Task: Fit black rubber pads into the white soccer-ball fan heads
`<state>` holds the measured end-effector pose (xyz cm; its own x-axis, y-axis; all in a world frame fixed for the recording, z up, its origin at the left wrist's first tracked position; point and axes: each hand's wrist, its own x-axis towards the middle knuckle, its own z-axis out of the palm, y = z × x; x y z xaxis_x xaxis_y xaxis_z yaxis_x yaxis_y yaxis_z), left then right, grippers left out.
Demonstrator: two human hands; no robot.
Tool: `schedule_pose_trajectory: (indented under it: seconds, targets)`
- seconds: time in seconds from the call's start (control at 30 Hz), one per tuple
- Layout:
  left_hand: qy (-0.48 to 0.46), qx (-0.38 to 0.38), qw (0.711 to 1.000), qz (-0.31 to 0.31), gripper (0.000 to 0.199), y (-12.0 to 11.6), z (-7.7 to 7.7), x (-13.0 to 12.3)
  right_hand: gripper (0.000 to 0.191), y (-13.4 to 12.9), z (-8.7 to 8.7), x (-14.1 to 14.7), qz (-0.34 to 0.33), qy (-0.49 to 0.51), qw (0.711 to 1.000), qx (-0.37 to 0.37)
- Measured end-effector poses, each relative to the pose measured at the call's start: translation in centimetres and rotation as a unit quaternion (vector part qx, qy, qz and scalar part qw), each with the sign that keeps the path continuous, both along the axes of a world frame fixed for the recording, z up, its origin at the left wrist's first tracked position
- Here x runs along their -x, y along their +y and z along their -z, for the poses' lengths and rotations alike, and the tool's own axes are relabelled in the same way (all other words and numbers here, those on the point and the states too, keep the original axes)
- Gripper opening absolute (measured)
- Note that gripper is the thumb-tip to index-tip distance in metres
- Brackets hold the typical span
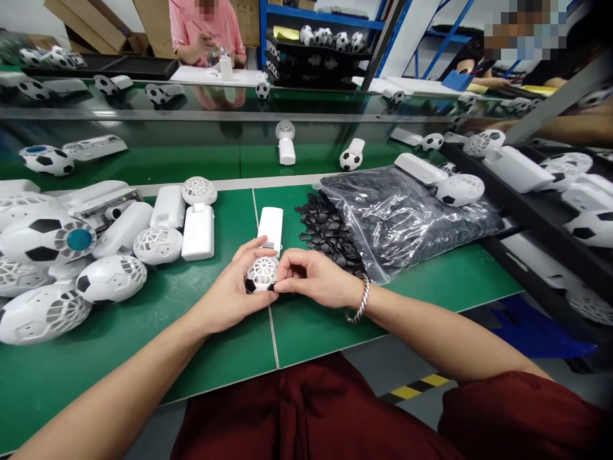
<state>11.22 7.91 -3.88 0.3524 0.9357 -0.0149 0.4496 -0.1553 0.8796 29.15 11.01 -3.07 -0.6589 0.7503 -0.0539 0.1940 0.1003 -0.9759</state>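
A white handheld device with a football-shaped head (pixel 263 271) stands at the middle of the bench front, its lattice face turned up and its white handle (pixel 271 225) pointing away. Wrapped round the left side of the head are the fingers and thumb of my left hand (pixel 234 287). My right hand (pixel 306 276) is closed in a pinch at the head's right edge, where a small black patch shows at the fingertips. Another black patch sits on the head's left side. Just beyond my right hand lies a pile of loose black patches (pixel 330 230), spilling from a clear plastic bag (pixel 407 220).
Several similar football devices (pixel 112 279) are heaped on the left. One device (pixel 460 190) lies on the bag. Black trays (pixel 522 211) of devices stand at right. Beyond runs a green conveyor (pixel 191 160) carrying more. A person in pink (pixel 230 29) works across it.
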Motion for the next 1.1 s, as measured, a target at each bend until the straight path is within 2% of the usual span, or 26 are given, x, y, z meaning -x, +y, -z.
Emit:
schedule_pose_trajectory:
  seconds: [0.13, 0.3, 0.47, 0.53, 0.57, 0.6, 0.67, 0.7, 0.77, 0.87, 1.0, 1.1]
  targets:
    - [-0.013, 0.007, 1.000, -0.006, 0.051, 0.0, 0.0, 0.1, 0.014, -0.3, -0.1, -0.1, 0.009, -0.018, 0.999, -0.031]
    - [-0.017, 0.016, 1.000, -0.007, 0.049, 0.0, 0.1, 0.1, 0.015, -0.4, 0.2, 0.2, 0.016, -0.021, 1.000, 0.016]
    - [-0.014, 0.010, 1.000, 0.001, 0.047, 0.2, 0.0, 0.0, 0.020, 0.6, 0.5, 0.2, 0.001, -0.009, 1.000, 0.013]
    - [-0.008, 0.009, 1.000, 0.007, 0.048, 0.3, 0.0, 0.0, 0.016, 2.0, 0.3, -0.4, -0.018, -0.031, 0.999, -0.023]
    - [-0.002, 0.010, 1.000, 0.009, 0.049, 0.3, 0.1, -0.1, 0.013, 2.9, 0.2, -0.9, -0.008, -0.063, 0.996, -0.069]
    - [0.006, 0.010, 1.000, 0.008, 0.050, 0.3, 0.1, -0.1, 0.010, 3.8, 0.0, -1.4, 0.012, -0.109, 0.985, -0.131]
    - [0.026, 0.000, 1.000, -0.001, 0.052, 0.3, 0.2, -0.2, 0.007, 5.5, -0.2, -2.4, 0.055, -0.221, 0.938, -0.260]
    - [0.034, -0.009, 0.999, -0.010, 0.052, 0.2, 0.3, -0.2, 0.008, 6.2, -0.3, -2.8, 0.061, -0.274, 0.910, -0.304]
    - [0.040, -0.026, 0.999, -0.020, 0.051, 0.2, 0.4, -0.1, 0.011, 7.0, -0.2, -3.2, 0.041, -0.351, 0.875, -0.332]
    - [0.029, -0.026, 0.999, -0.007, 0.047, 0.4, 0.3, 0.4, 0.011, 7.4, 0.2, -3.1, 0.028, -0.390, 0.860, -0.327]
    - [0.030, -0.013, 0.999, 0.017, 0.047, 0.9, 0.2, 1.2, 0.008, 8.2, 0.3, -2.7, 0.017, -0.395, 0.860, -0.324]
    - [0.033, -0.016, 0.999, -0.005, 0.050, 1.1, 0.3, 1.4, 0.010, 8.6, 0.0, -2.5, -0.009, -0.392, 0.865, -0.314]
